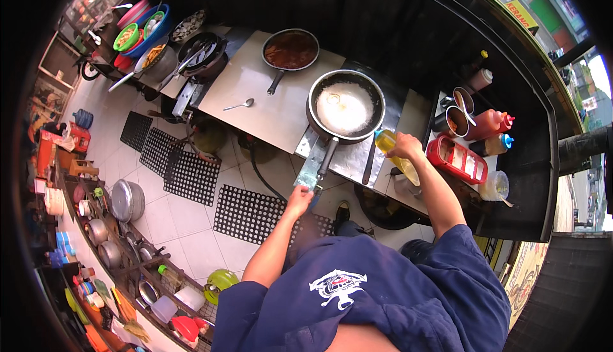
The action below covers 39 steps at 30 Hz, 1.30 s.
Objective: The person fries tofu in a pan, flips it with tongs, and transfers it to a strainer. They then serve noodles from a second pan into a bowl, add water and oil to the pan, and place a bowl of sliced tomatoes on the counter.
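My right hand (pixel 404 146) is wrapped around a clear plastic bottle (pixel 407 169) of yellow liquid that looks like cooking oil. The bottle leans, its blue-capped end beside the pan. My left hand (pixel 300 200) is at the front end of the gas stove (pixel 309 167), below the pan handle; what its fingers grip there is hard to make out. On the stove stands a deep frying pan (pixel 313 112) with pale, frothy liquid inside, its black handle towards me. A dark-handled utensil (pixel 368 165) lies between pan and bottle.
Left of the stove are a pan of red-brown sauce (pixel 291 49) and a spoon (pixel 239 104). A red condiment box (pixel 455 159) and sauce bottles (pixel 484 123) stand at right. Further left sit a wok (pixel 203 53) and colourful bowls (pixel 126 37). Perforated rubber mats (pixel 246 213) cover some floor.
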### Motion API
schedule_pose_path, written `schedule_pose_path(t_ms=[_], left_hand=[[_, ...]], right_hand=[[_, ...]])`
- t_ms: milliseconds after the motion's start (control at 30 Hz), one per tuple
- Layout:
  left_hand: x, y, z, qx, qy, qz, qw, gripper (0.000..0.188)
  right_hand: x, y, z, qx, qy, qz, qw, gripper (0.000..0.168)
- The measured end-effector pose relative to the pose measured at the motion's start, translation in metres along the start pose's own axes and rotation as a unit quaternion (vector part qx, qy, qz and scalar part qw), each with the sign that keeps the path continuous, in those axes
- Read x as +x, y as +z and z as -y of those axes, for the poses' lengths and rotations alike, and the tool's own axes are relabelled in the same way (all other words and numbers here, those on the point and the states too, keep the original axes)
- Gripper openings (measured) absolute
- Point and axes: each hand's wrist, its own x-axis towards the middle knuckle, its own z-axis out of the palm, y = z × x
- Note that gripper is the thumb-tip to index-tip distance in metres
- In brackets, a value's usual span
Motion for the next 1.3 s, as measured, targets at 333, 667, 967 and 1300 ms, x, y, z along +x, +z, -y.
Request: schedule_pose_path(t_ms=[333, 667, 967, 1300], left_hand=[[0.049, 0.036, -0.066, -0.25, -0.081, 0.15, 0.953, 0.035], [0.047, 0.019, -0.069, -0.201, -0.046, 0.025, 0.978, 0.031], [0.036, 0.036, -0.074, -0.198, -0.046, 0.014, 0.979, 0.042], [-0.024, -0.002, 0.049, -0.26, -0.145, -0.102, 0.949, 0.046]], right_hand=[[-0.01, -0.034, 0.007, -0.07, 0.038, -0.028, 0.996, 0.081], [0.033, -0.039, 0.017, -0.184, -0.041, -0.061, 0.98, 0.051], [0.045, -0.056, -0.01, -0.214, -0.077, -0.097, 0.969, 0.038], [0.024, -0.079, -0.045, -0.184, -0.071, -0.116, 0.974, 0.043]])
